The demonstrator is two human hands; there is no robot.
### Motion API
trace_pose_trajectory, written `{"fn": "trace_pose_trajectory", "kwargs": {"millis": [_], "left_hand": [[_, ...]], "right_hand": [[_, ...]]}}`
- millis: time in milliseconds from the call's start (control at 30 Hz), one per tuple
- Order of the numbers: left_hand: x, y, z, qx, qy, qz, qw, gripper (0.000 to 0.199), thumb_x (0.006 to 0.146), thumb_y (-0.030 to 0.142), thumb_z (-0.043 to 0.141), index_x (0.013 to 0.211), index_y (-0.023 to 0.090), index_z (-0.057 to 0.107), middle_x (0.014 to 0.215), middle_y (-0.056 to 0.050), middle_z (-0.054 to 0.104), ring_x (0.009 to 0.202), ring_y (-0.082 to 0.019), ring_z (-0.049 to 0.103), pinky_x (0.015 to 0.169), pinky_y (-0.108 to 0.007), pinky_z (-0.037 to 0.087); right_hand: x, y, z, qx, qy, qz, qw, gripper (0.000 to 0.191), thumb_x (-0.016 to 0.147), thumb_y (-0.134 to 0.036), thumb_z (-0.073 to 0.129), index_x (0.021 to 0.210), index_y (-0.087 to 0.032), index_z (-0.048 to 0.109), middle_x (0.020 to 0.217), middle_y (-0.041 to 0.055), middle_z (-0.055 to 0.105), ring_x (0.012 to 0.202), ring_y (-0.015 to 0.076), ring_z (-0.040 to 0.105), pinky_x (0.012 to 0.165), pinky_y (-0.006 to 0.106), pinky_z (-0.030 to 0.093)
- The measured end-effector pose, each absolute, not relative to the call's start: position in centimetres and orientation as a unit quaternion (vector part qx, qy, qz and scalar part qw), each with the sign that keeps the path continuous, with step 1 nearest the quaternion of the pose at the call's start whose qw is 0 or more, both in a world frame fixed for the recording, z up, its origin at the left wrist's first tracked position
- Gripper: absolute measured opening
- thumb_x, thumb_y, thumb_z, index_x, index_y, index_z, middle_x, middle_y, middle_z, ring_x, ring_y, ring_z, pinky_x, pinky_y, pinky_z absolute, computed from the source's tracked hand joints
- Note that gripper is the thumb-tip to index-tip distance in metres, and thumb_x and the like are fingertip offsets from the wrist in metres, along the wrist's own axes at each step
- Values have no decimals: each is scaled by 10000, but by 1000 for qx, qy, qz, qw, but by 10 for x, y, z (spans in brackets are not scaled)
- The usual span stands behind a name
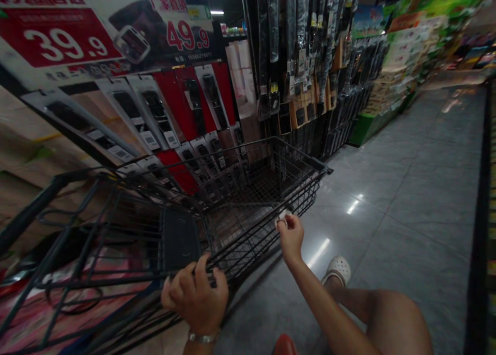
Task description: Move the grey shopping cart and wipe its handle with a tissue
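A dark wire shopping cart stands at an angle before me. My left hand is curled over the top rail of its near side, with a metal band around the wrist. Farther along that side, my right hand pinches a small white crumpled piece, which could be tissue or paper. This white piece is close to the cart's rail; whether it touches the rail I cannot tell. The mesh bottom shows through the front part of the cart, and a dark panel sits near its handle end.
Packaged belts hang on a rack beside the cart, under a price sign. Stacked boxes line the aisle farther on. Grey tiled floor runs along the right. A foot in a white clog is near the cart.
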State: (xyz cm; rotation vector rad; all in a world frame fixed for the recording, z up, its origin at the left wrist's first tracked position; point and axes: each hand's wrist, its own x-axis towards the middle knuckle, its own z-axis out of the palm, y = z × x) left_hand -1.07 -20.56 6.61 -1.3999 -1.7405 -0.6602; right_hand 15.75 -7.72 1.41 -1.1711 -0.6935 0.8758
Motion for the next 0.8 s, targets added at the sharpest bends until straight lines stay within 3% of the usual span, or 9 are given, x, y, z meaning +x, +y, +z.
{"fn": "trace_pose_trajectory", "kwargs": {"millis": [267,600,800], "left_hand": [[-14,-202,62,-552,-665,-270,424,278,691,219,582,967,194,591,856,-65,557,883,-251,480,895,-511,354],[-14,-208,61,-556,-688,-223,410,354,697,169,628,1039,220,552,882,-87,581,884,-304,518,882,-563,392],[-14,-206,62,-560,-681,-238,408,303,717,199,629,1015,221,578,867,-80,562,883,-275,497,917,-550,364]], "right_hand": [[144,-81,-29,-567,-301,381,665,178,616,-339,596,674,-191,514,642,-25,548,623,138,499,612,267,403],[146,-80,-42,-608,-354,341,623,132,626,-308,539,694,-200,504,661,-21,528,637,146,484,613,269,393],[145,-82,-49,-596,-319,353,647,173,602,-314,565,721,-200,511,681,-14,553,637,148,502,619,276,416]]}}
